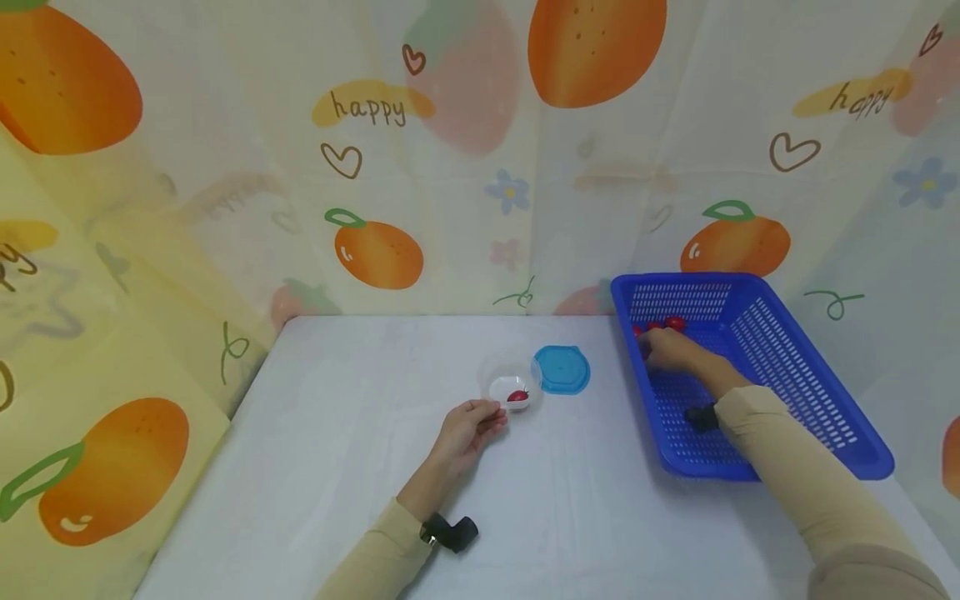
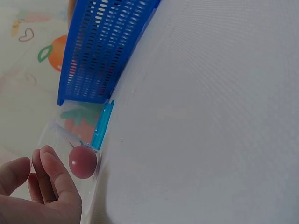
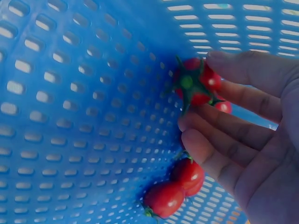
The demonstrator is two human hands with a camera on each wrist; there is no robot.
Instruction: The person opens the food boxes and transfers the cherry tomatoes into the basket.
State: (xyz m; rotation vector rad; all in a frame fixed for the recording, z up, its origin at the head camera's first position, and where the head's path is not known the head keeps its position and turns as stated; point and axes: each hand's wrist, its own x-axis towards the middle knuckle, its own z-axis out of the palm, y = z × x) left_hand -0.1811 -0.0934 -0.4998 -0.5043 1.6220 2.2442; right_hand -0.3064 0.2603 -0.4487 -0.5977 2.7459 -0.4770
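My left hand (image 1: 467, 429) pinches the near rim of a small clear plastic container (image 1: 492, 379) on the table. Inside it lies one red cherry tomato (image 1: 517, 396), also visible as a tomato (image 2: 83, 162) beside the fingers in the left wrist view. My right hand (image 1: 671, 350) reaches into a blue perforated basket (image 1: 705, 469) near its left wall. In the right wrist view, its thumb and fingers hold a cherry tomato (image 3: 198, 81) with a green calyx. Below are more tomatoes (image 3: 163, 199), and another tomato (image 3: 223, 107) is partly hidden behind the fingers.
A light blue lid (image 1: 564, 370) lies flat, just right of the clear container. White cloth (image 1: 337, 442) covers the table. Behind it hangs a fruit-print curtain (image 1: 465, 192). The basket stands at the table's right side, several tomatoes (image 1: 675, 323) in its far left corner.
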